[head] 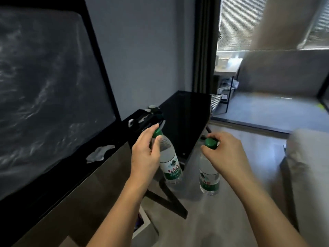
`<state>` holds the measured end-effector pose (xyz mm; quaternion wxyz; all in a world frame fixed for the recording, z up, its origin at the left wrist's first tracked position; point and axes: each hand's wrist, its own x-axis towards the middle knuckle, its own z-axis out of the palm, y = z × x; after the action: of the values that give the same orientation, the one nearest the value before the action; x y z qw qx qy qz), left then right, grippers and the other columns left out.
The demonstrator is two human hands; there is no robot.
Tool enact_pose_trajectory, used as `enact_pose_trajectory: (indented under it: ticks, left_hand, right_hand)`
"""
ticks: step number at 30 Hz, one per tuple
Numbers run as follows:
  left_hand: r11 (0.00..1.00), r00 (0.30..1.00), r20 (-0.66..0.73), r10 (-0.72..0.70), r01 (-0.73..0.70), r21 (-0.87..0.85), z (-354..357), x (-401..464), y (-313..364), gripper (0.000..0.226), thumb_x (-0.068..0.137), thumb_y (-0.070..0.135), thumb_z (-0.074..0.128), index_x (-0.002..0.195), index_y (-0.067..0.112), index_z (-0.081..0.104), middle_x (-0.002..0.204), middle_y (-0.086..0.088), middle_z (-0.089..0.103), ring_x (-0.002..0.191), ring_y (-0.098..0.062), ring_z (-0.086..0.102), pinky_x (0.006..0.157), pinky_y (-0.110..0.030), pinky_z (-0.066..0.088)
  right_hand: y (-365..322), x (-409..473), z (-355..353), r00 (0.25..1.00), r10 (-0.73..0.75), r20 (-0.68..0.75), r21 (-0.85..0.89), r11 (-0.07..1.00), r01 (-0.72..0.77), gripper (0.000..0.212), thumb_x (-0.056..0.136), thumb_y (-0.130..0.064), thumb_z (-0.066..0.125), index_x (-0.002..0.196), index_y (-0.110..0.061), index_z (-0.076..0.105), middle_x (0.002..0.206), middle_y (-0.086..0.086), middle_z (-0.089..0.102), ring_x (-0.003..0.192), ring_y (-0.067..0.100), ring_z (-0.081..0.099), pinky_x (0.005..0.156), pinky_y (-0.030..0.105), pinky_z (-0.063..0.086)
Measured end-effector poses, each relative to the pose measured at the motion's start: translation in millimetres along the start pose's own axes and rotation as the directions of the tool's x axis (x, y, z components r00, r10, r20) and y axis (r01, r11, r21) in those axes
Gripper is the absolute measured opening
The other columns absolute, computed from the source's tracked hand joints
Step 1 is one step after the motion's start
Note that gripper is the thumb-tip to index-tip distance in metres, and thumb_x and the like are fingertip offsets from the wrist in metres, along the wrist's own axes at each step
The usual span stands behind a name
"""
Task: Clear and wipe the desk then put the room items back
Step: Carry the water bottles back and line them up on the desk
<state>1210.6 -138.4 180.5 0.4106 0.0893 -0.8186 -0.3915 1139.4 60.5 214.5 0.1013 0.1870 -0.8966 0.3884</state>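
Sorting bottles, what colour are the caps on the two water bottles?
Both caps are green, in the head view.

Two green-capped water bottles [170, 163] [209, 177]; held upright

There is one view only, from a wide-angle camera worn on the person's head; it looks forward and down, over both forearms, which enter from the bottom edge; the left hand [145, 154] and right hand [225, 152] sit near the middle of the frame, close to the lens; the view faces along a dark desk [187, 111] that runs away on the left, with a screen [44, 90] filling the left side at a slant; a window [236, 22] lies far off at upper right; straight edges bow toward the borders; no second view shares the scene.
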Motion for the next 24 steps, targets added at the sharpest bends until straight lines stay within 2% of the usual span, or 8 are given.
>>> enact_pose_trajectory:
  ticks: [3, 6, 8, 11, 16, 24]
  left_hand:
    - [0.999, 0.998, 0.070, 0.004, -0.002, -0.034, 50.3, 20.2, 11.6, 0.036, 0.097, 0.020, 0.057, 0.133, 0.027, 0.057, 0.123, 0.013, 0.061, 0.115, -0.007, 0.058, 0.098, -0.040, 0.051]
    - [0.999, 0.992, 0.128, 0.020, -0.016, -0.034, 98.1, 42.5, 15.1, 0.036, 0.097, 0.018, 0.058, 0.132, 0.027, 0.058, 0.118, 0.013, 0.062, 0.105, 0.000, 0.057, 0.097, -0.033, 0.050]
    - [0.999, 0.987, 0.161, 0.019, -0.011, -0.050, 130.0, 59.5, 9.5, 0.036, 0.097, 0.017, 0.058, 0.132, 0.026, 0.059, 0.122, 0.016, 0.060, 0.110, 0.002, 0.056, 0.098, -0.031, 0.050]
    - [0.996, 0.981, 0.193, 0.011, 0.006, -0.086, 178.5, 90.6, -3.9, 0.035, 0.097, 0.017, 0.058, 0.131, 0.026, 0.060, 0.120, 0.012, 0.062, 0.107, -0.005, 0.059, 0.096, -0.033, 0.051]
    - [0.989, 0.966, 0.234, 0.113, -0.088, -0.117, 256.9, 161.7, -20.7, 0.035, 0.096, 0.016, 0.060, 0.130, 0.023, 0.060, 0.120, 0.010, 0.062, 0.107, -0.008, 0.059, 0.095, -0.036, 0.051]
    - [0.966, 0.955, 0.249, 0.160, -0.100, -0.237, 387.1, 277.2, -33.0, 0.035, 0.095, 0.010, 0.059, 0.129, 0.019, 0.061, 0.123, 0.007, 0.062, 0.116, -0.009, 0.058, 0.098, -0.037, 0.051]
  right_hand:
    - [33.7, 29.9, -17.2, 0.998, 0.054, -0.009, 0.003, 0.999, -0.054, 0.030, 0.081, -0.021, 0.068, 0.111, -0.018, 0.069, 0.105, 0.000, 0.061, 0.094, 0.015, 0.053, 0.079, 0.026, 0.041]
    - [64.1, 63.9, -22.2, 0.995, 0.098, -0.036, 0.025, 0.995, -0.098, 0.028, 0.080, -0.021, 0.070, 0.108, -0.020, 0.070, 0.103, 0.001, 0.063, 0.093, 0.018, 0.056, 0.078, 0.027, 0.041]
    - [82.8, 88.4, -21.1, 0.992, 0.122, -0.042, 0.025, 0.992, -0.121, 0.027, 0.080, -0.020, 0.070, 0.107, -0.019, 0.070, 0.101, 0.001, 0.063, 0.093, 0.018, 0.057, 0.077, 0.027, 0.041]
    - [109.4, 129.4, -18.8, 0.987, 0.156, -0.041, 0.029, 0.987, -0.155, 0.023, 0.079, -0.018, 0.070, 0.102, -0.017, 0.072, 0.096, -0.002, 0.063, 0.090, 0.018, 0.057, 0.076, 0.030, 0.045]
    - [141.8, 215.9, -19.6, 0.975, 0.205, -0.086, -0.001, 0.979, -0.206, 0.016, 0.078, -0.020, 0.072, 0.094, -0.017, 0.071, 0.097, 0.003, 0.067, 0.089, 0.022, 0.059, 0.080, 0.039, 0.051]
    - [200.0, 348.7, -35.2, 0.957, 0.224, -0.185, 0.004, 0.974, -0.227, 0.024, 0.078, -0.023, 0.073, 0.102, -0.021, 0.070, 0.100, -0.004, 0.065, 0.089, 0.017, 0.060, 0.080, 0.034, 0.050]
